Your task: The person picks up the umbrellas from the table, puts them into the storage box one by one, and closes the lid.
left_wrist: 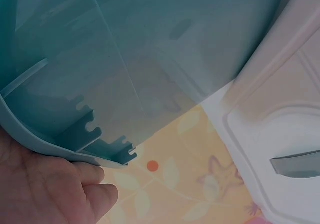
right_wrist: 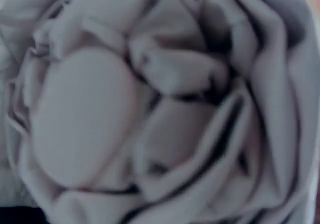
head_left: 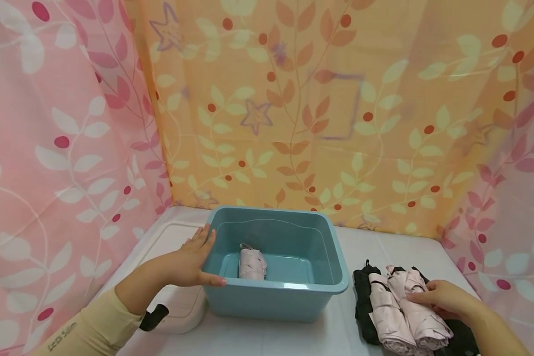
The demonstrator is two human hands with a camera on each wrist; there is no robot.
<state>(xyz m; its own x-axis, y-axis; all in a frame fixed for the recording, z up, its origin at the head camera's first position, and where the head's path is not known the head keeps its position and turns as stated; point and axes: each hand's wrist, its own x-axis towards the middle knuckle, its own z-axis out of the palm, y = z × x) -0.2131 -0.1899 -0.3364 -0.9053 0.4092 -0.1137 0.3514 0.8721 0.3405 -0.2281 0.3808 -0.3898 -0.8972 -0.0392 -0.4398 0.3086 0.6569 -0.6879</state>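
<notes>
Leaf-print curtains close round my white worktop (head_left: pixel 267 341); bin mid-worktop, folded umbrellas at the right edge.
My left hand (head_left: pixel 191 262) lies flat, fingers straight, against the teal bin (head_left: pixel 276 296)'s left wall, steadying it; one pink umbrella (head_left: pixel 252 263) already lies inside. My right hand (head_left: pixel 442 298) rests on the pink umbrellas (head_left: pixel 405 316) beside a black one (head_left: pixel 362 296), fingers curling over the top one, though I cannot tell if they have closed. I judge them light, soft in the fabric, stiff in the core: best gripped round the middle. A white lid (head_left: pixel 178 301) sits at the left edge.
</notes>
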